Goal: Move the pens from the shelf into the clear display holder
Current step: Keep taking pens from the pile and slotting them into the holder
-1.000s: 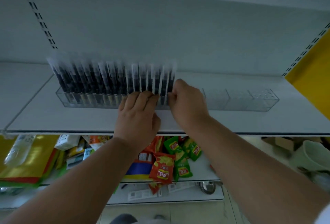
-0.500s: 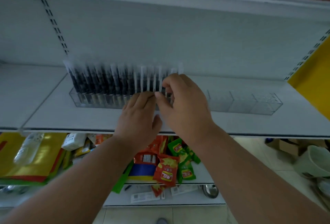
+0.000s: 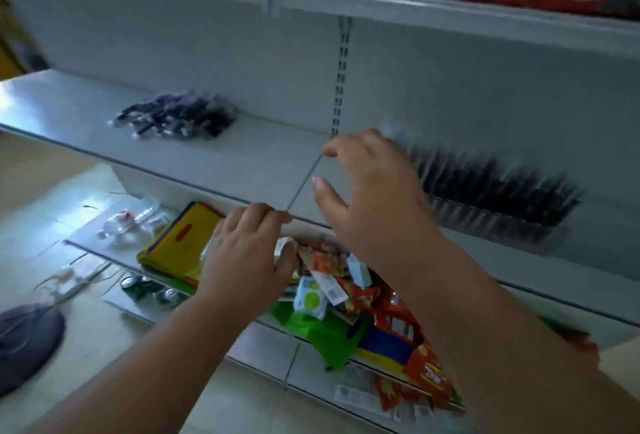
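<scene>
Right hand (image 3: 377, 198) hovered above shelf (image 3: 242, 156), fingers spread, empty. Left hand (image 3: 249, 253) rested on shelf edge, fingers loosely curled, empty. Loose pens (image 3: 176, 115) left; holder (image 3: 491, 219) right, blurred.

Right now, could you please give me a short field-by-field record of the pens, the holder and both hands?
loose pens: pile of packaged pens lying on the shelf, left of the hands
display holder: clear display holder at right, a row of pens standing in it, blurred
left hand: left hand fingers curled at the shelf's front edge
right hand: right hand above the shelf, fingers spread, holding nothing
</scene>
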{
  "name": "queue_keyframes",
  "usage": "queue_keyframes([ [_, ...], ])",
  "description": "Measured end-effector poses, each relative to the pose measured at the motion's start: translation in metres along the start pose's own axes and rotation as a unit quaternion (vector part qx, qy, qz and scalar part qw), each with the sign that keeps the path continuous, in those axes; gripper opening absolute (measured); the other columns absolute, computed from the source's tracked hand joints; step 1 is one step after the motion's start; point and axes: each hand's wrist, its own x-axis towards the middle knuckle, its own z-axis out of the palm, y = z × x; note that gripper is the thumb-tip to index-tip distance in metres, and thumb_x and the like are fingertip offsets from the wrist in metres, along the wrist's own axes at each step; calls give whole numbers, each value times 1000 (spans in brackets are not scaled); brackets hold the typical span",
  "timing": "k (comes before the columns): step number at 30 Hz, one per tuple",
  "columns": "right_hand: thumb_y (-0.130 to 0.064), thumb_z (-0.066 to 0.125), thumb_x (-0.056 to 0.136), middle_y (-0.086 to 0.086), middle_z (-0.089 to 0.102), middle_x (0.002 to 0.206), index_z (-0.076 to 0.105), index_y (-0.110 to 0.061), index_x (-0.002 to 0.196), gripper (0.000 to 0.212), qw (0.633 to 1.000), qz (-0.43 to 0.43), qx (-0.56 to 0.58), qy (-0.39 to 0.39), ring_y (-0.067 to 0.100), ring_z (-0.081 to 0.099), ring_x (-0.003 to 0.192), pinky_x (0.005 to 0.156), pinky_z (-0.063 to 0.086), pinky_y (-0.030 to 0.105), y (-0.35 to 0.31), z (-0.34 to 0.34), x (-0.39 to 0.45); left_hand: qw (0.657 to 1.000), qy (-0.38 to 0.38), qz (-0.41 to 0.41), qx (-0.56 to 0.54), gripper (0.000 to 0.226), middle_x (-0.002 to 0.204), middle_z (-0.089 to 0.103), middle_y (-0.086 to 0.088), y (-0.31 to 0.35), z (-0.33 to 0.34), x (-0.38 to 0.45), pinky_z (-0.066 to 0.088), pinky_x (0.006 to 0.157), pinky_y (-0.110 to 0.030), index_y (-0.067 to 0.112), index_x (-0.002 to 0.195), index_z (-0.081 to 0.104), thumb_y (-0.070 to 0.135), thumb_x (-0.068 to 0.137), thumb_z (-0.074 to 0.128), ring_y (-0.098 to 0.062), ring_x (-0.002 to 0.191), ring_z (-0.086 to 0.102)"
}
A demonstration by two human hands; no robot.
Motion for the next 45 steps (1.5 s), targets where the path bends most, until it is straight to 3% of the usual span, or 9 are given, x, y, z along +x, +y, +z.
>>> queue_keyframes([
  [8,-39,62,89,5,57,109,59,-19,116,34,996,-39,55,-62,27,54,100,84,46,42,-158,88,52,996,-10,-71,56,40,108,59,0,-165,-75,-51,46,87,-43,21,112,64,42,82,47,-27,104,54],
  [13,-44,59,89,1,56,111,58,-22,117,36,994,-44,66,-80,24,52,103,88,44,40,-207,122,84,993,-6,-103,59,38,107,60,3,-226,-99,-58,46,86,-42,22,112,64,40,83,47,-25,103,55],
  [24,-45,58,90,2,59,113,58,-21,116,36,992,-49,56,-105,23,55,105,90,48,42,-200,199,175,991,-14,-123,46,41,107,61,3,-298,-71,22,47,85,-41,25,113,62,45,85,42,-24,100,57],
  [33,-46,58,90,5,57,116,55,-19,120,40,986,-49,39,-157,21,54,104,87,50,43,-198,264,246,985,-16,-169,16,44,114,61,3,-361,-62,98,45,93,-42,26,118,62,48,86,39,-25,109,55],
  [39,-43,62,89,3,59,110,58,-19,116,36,991,-17,30,-127,19,54,99,81,49,35,-202,295,270,991,-52,-120,-2,38,117,60,3,-407,-48,147,47,94,-44,25,121,60,43,90,48,-24,110,54],
  [42,-41,63,88,1,58,104,59,-20,112,32,993,15,9,-114,17,54,94,78,46,32,-205,308,278,993,-80,-78,-31,35,112,60,6,-432,-35,173,46,93,-38,26,121,59,42,91,48,-20,108,53],
  [45,-43,62,88,1,59,107,58,-20,113,34,992,60,-15,-111,20,55,99,82,46,36,-211,321,285,991,-103,-51,-70,29,105,59,7,-457,-23,204,44,91,-35,25,117,59,40,93,51,-20,107,53],
])
